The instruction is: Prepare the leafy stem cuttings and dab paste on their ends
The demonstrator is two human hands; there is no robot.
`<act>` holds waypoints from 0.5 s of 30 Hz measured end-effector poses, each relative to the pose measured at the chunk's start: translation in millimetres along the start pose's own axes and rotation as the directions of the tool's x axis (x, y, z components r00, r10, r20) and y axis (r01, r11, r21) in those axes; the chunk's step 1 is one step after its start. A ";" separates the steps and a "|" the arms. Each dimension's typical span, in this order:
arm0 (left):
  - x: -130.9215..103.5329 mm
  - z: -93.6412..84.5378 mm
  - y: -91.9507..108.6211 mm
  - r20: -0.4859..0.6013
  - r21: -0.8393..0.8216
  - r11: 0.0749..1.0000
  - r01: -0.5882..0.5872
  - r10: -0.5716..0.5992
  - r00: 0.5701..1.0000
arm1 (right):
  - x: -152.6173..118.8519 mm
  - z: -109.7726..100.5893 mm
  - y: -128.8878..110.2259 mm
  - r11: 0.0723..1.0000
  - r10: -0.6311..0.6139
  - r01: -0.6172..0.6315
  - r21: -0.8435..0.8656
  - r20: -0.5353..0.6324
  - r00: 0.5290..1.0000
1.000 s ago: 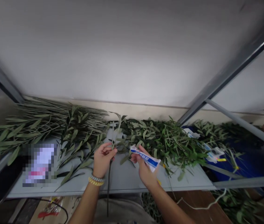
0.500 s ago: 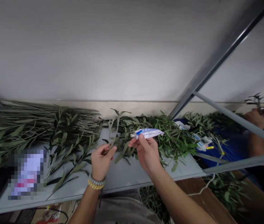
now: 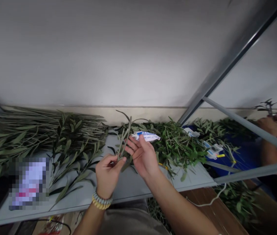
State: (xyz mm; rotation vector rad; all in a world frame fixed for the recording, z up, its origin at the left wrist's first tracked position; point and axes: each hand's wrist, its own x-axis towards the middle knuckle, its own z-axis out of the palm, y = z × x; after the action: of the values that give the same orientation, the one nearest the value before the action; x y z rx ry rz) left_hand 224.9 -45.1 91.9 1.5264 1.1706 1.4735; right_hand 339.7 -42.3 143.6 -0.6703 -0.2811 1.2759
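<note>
My left hand (image 3: 109, 173) pinches a small forked green sprig (image 3: 122, 141) by its lower end, its stems pointing up. To the right, my right hand (image 3: 142, 155) holds a white and blue tube (image 3: 147, 136) with the thumb across it. The other fingers of that hand are spread, their tips close to the sprig's stems. The tube's nozzle end points left, near the sprig; its tip is hard to make out. Green leafy stems (image 3: 177, 140) lie behind and right of my hands.
Long stems (image 3: 80, 127) are piled on the left of the grey shelf (image 3: 128, 192). A blurred-out object (image 3: 29, 182) lies at front left. Metal bars (image 3: 246, 122) cross the right side, beyond which another person's hands (image 3: 270, 125) hold a sprig.
My right hand and the tube have moved left, closer to the sprig. Its fingers are more spread. The sprig has tilted and shifted slightly right in my left hand.
</note>
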 end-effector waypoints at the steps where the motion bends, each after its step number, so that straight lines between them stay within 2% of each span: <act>1: -0.6 -0.1 0.1 0.006 -0.004 1.000 0.002 -0.002 1.000 | 0.2 0.5 0.3 1.000 0.006 -0.006 0.006 -0.009 1.000; 15: -7.3 -3.1 1.2 0.013 -0.008 1.000 0.025 -0.025 1.000 | -1.4 -0.5 7.1 0.987 0.148 -0.143 0.080 -0.073 0.986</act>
State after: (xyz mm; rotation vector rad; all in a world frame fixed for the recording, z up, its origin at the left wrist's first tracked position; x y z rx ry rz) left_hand 222.4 -52.6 90.7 1.5080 1.1708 1.4482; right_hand 334.0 -42.8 139.1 -0.6854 -0.1202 1.3888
